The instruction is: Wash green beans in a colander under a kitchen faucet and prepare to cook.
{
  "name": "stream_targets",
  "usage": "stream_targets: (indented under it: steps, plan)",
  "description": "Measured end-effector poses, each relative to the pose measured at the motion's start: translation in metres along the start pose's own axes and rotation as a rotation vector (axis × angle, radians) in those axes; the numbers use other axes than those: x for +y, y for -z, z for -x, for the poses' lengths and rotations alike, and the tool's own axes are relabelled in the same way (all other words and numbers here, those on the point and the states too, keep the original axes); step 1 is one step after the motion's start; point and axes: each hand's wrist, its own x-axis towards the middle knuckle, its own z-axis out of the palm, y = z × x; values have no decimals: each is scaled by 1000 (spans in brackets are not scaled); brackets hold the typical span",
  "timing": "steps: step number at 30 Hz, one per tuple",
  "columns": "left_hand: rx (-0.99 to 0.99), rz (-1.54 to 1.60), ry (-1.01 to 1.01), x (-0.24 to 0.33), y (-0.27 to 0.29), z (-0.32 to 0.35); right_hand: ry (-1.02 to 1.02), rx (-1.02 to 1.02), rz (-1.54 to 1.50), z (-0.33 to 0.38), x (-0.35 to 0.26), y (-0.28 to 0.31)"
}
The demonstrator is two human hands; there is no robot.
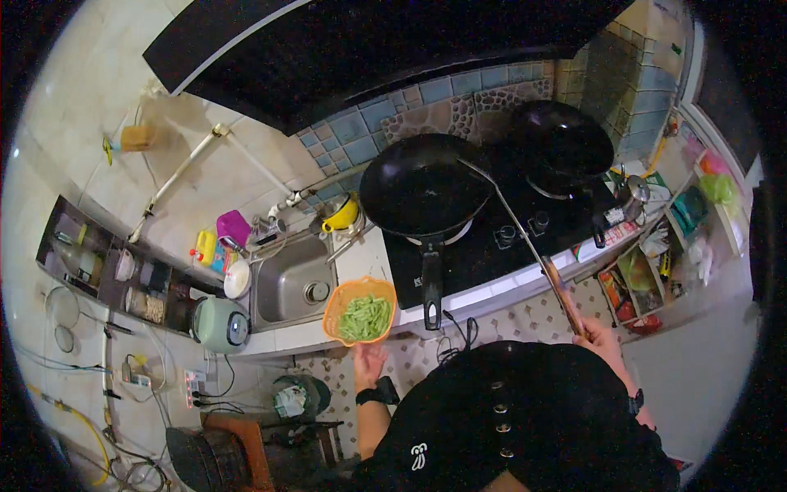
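Observation:
My right hand [601, 341] is closed around the wooden handle of a long metal spatula [525, 234]. The spatula's head reaches over the right side of a black wok [422, 184], which sits on the left burner with its handle toward me. My left hand [370, 359] is at the near edge of an orange plastic basket [330, 316], supporting it from below; its fingers are mostly hidden under the basket. Cut green beans [363, 320] fill the basket, which is level with the counter edge between sink and stove.
A second black pan [561, 148] stands on the right burner of the black stove [484, 275]. Left of the basket is a steel sink [283, 283], then a pale green rice cooker [220, 324]. A metal kettle [633, 195] stands at far right. A dark range hood [369, 57] hangs above.

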Motion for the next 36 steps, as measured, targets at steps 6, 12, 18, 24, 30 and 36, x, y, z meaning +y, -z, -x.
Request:
stream_targets:
  steps: [6,12,18,24,30,36]
  plan:
    - [124,-113,-140,6,10,-20,116,-104,-217,-12,12,-11]
    - [204,-111,-184,19,-11,23,216,-78,-9,-17,-8,-8]
    - [223,-86,-457,54,-98,88,146,-219,-71,-35,0,-12]
    - [365,-218,-412,112,-99,60,139,-161,-136,-57,-3,-17]
    - [472,-233,-462,120,-117,78,89,-199,-164,-49,-24,-23]
    - [450,-282,-472,110,-105,89,100,-114,-7,-60,20,-8]
